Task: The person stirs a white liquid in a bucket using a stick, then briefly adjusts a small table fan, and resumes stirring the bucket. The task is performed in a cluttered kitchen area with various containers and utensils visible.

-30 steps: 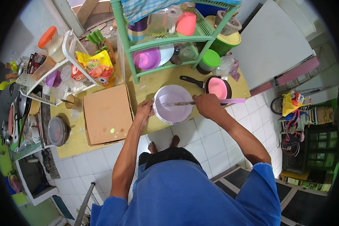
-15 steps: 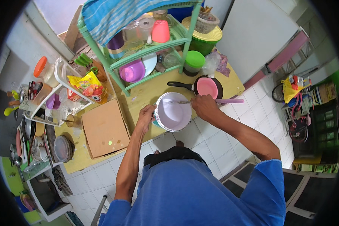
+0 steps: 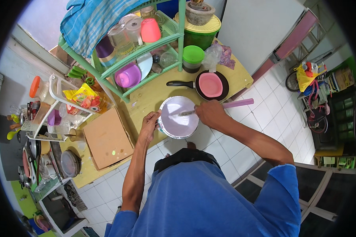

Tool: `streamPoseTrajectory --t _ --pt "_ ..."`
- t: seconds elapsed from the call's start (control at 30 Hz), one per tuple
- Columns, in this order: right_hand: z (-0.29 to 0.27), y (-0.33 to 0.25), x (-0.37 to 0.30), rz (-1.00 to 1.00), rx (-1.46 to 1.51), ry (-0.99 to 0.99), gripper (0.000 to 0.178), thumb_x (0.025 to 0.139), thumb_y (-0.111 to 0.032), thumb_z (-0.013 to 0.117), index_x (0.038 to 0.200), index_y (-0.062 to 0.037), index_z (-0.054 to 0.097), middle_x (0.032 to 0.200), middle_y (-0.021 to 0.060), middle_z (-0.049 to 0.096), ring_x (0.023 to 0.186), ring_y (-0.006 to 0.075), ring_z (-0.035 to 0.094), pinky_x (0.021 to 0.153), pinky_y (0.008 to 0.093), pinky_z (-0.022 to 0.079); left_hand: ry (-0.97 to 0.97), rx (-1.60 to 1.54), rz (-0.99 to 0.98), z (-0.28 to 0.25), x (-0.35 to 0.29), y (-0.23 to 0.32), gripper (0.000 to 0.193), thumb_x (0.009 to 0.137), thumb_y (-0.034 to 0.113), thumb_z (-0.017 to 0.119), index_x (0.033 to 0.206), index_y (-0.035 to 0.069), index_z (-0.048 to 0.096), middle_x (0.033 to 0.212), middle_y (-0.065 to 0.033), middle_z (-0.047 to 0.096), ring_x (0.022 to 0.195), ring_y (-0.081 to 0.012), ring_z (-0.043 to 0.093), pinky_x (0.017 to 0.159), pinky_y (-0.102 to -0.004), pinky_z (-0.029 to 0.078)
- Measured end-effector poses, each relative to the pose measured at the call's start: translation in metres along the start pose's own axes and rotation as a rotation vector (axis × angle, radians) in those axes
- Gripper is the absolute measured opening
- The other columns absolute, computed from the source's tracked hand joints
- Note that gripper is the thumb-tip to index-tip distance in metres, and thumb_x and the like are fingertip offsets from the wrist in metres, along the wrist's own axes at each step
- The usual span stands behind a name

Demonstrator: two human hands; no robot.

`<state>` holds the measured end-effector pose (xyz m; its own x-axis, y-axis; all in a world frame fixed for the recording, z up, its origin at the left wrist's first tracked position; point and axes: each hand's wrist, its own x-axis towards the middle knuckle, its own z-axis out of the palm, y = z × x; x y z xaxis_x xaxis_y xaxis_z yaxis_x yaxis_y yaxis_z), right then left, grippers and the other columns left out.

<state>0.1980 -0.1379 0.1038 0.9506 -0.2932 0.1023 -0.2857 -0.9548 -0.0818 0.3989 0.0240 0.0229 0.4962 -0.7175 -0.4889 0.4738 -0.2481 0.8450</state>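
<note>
A round white bucket [image 3: 179,124] is tipped so that its pale inside faces up, at the front edge of the yellow table. My left hand [image 3: 149,123] is closed on the bucket's left rim, thumb on top. Over the right side of the opening, my right hand [image 3: 212,114] is wrapped round a long utensil with a pinkish-purple handle [image 3: 238,103]. The utensil's narrow greyish end reaches into the bucket; its exact kind is not clear. Just behind my right hand sits a black frying pan [image 3: 223,89] with a pink bowl [image 3: 210,85] in it.
On the yellow table [image 3: 146,96] stand a green dish rack [image 3: 138,51], a green-lidded container [image 3: 193,54] and a flat cardboard box [image 3: 107,138]. A white rack [image 3: 63,106] with kitchen goods is at left. White floor tiles [image 3: 241,148] lie below.
The utensil's end has moved lower inside the bucket, and my right hand has shifted slightly left. The view has turned a little, so the dish rack appears further left.
</note>
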Motion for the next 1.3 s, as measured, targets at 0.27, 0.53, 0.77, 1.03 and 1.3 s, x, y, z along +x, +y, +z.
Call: streamPoseTrajectory --t 0.27,0.53,0.77,1.03,1.3 --pt "-0.002 -0.009 0.000 -0.061 -0.069 -0.136 0.014 0.080 -0.012 0.049 0.078 -0.0039 0.061 0.065 0.0124 0.060 0.062 0.0277 0.062 0.054 0.0390 0.045 -0.006 0.013 0.079 -0.018 -0.003 0.004 0.022 0.087 0.023 0.064 0.068 0.014 0.057 0.062 0.0087 0.050 0.053 -0.0020 0.036 0.050 -0.0195 0.028" --pt "0.002 -0.038 -0.005 0.020 0.069 -0.134 0.017 0.074 -0.014 0.053 0.068 -0.0047 0.066 0.067 0.0147 0.063 0.066 0.0293 0.064 0.059 0.0395 0.049 -0.011 0.024 0.149 -0.037 -0.019 -0.003 0.023 0.087 0.021 0.064 0.067 0.014 0.054 0.062 0.0092 0.046 0.055 -0.0021 0.033 0.052 -0.0196 0.026" --pt "-0.006 -0.032 0.006 0.023 -0.044 -0.123 0.014 0.075 -0.012 0.054 0.071 -0.0036 0.065 0.067 0.0136 0.063 0.067 0.0285 0.064 0.058 0.0396 0.049 -0.010 0.019 0.157 -0.047 -0.026 -0.011 0.023 0.088 0.020 0.063 0.068 0.014 0.054 0.064 0.0094 0.046 0.058 -0.0019 0.034 0.054 -0.0192 0.027" --pt "0.002 -0.057 -0.020 -0.013 0.007 -0.205 0.014 0.074 -0.012 0.055 0.067 -0.0044 0.065 0.064 0.0141 0.062 0.060 0.0273 0.064 0.054 0.0387 0.048 -0.043 0.031 0.157 -0.042 -0.028 -0.011 0.022 0.088 0.019 0.062 0.068 0.013 0.054 0.064 0.0091 0.046 0.058 -0.0028 0.034 0.054 -0.0198 0.028" --pt "-0.001 -0.049 0.002 0.092 -0.051 -0.114 0.014 0.073 -0.012 0.055 0.067 -0.0048 0.066 0.063 0.0136 0.062 0.060 0.0279 0.064 0.054 0.0389 0.048 -0.019 0.007 0.137 -0.054 -0.024 -0.012 0.023 0.088 0.024 0.063 0.068 0.014 0.056 0.064 0.0088 0.049 0.056 -0.0021 0.035 0.054 -0.0200 0.028"
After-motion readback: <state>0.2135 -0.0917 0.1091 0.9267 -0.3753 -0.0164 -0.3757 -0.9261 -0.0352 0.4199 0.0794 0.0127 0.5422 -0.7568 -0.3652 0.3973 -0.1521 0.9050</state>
